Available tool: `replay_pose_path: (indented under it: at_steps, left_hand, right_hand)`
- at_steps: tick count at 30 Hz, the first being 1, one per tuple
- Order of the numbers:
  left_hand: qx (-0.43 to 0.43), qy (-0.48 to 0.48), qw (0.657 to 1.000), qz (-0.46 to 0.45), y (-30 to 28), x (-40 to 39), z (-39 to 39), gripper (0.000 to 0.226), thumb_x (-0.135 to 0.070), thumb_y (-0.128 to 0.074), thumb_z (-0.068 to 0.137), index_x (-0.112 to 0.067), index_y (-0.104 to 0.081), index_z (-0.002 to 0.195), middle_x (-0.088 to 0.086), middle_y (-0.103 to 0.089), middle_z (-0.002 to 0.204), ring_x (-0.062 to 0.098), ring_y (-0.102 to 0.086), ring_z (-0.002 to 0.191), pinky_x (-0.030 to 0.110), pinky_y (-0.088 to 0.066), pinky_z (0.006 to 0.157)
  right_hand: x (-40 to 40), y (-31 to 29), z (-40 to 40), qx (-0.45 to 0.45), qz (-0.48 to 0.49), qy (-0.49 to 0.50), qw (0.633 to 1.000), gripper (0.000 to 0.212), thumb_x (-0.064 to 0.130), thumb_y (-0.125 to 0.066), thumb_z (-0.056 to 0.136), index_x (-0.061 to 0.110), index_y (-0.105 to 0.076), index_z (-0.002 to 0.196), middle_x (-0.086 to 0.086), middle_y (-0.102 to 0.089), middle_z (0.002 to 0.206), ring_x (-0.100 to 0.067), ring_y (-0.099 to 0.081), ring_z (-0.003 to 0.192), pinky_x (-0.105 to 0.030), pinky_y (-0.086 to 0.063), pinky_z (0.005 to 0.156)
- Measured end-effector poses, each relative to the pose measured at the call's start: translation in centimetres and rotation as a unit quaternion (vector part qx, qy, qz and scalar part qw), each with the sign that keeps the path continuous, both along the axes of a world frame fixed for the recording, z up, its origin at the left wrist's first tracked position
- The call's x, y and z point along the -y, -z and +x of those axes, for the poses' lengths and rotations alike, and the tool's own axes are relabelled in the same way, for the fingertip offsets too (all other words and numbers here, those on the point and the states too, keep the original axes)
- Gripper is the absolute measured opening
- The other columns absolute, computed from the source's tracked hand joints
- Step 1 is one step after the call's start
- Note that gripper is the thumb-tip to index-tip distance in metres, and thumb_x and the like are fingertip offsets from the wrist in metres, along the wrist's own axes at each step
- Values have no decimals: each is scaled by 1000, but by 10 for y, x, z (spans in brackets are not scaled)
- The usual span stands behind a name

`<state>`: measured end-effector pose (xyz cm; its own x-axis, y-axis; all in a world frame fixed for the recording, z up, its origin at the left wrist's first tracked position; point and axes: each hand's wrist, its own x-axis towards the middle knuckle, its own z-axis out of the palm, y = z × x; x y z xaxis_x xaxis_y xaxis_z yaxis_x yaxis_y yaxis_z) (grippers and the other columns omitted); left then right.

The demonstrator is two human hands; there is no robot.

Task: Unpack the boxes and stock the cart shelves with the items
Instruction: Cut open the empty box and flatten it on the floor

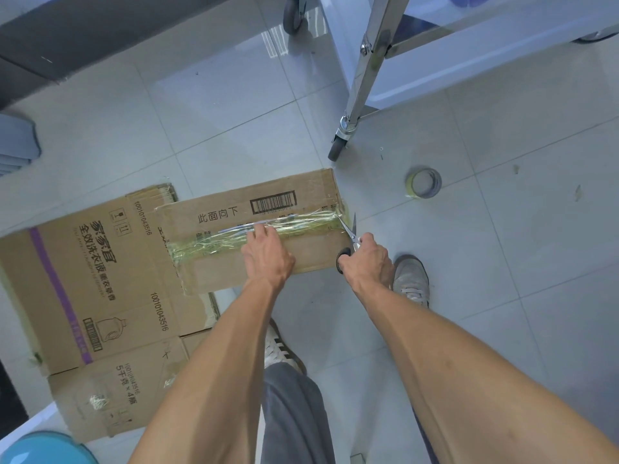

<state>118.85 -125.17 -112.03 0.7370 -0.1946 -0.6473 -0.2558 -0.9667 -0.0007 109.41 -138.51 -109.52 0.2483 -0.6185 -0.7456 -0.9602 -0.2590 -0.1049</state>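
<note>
Right hand (366, 259) grasping black-handled steel scissors (350, 237), blades at yellowed tape seam (254, 234) of small brown cardboard box (254, 229) — left hand (266, 254) flat, unclenched, pressing ahead of blades: slip risks fingers, deep cut risks contents.

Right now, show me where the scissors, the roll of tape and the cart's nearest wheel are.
scissors (348, 233): head view, on the metal blades near the pivot.
roll of tape (424, 182): head view, on the roll's rim, lying on the floor.
cart wheel (337, 149): head view, on the dark tyre.
</note>
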Motion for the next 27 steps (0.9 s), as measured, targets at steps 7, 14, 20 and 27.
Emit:
replay_pose_path:
  at_steps: [7, 14, 20, 27]
  left_hand:
    - [-7, 104, 994, 42, 2, -7, 23, 36, -28, -60, 79, -17, -57, 114, 5, -54, 106, 21, -46, 96, 37, -40, 88]
    - [-65, 80, 994, 32, 1, -4, 30, 43, -25, -55, 78, -14, -60, 119, 11, -63, 110, 28, -55, 105, 39, -46, 90]
    - [-56, 60, 996, 29, -1, 10, 21, 48, -39, -52, 82, -28, -60, 128, 12, -63, 104, 29, -53, 106, 40, -38, 89]
    - [-54, -27, 995, -85, 3, 43, 10, 39, -36, -50, 72, -18, -69, 101, 9, -69, 94, 24, -56, 89, 39, -52, 84]
  right_hand:
    - [-8, 5, -11, -17, -70, -67, 995, 28, 22, -52, 92, 18, -56, 119, -12, -58, 115, -30, -54, 108, -39, -38, 90]
    - [-6, 6, -10, -18, -152, -111, 982, 26, 11, -52, 88, 19, -58, 112, -9, -54, 113, -28, -50, 103, -39, -33, 84]
    - [7, 9, -31, -77, -161, -121, 977, 31, 8, -53, 91, 23, -59, 116, -7, -54, 114, -26, -48, 107, -38, -32, 86]
    - [4, 13, -37, -43, -153, -108, 981, 35, 2, -48, 90, 24, -58, 115, -6, -55, 111, -25, -47, 106, -37, -31, 85]
